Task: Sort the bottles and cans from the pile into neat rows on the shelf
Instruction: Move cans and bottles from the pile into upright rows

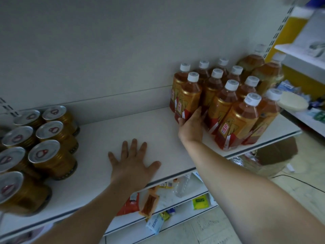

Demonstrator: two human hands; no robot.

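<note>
Amber-filled, gripped low: holds front-left bottle (190, 95) in right hand (190, 125), fingers curled round its base, likely squaring it with bottle rows (233, 106) at the right end of shelf (140, 125). Braces left hand (133, 163) flat, fingers spread; cans (45, 152) stand far left.

- "ZERO": pale blue-white pouch (155, 224) at front edge of lower shelf (165, 198), letters running lengthwise along pouch.
- Front bottle (235, 124), right end of shelf (140, 124) near front edge: red label panel, two white Chinese characters stacked; small line beneath unreadable.
- Left-front bottle (187, 101): same red panel, characters partly cut off by label curve.
- Cans (45, 152), left end: red mark on tops, no legible text.
- Yellow-green packet (199, 202), lower shelf: print too small to read.
</note>
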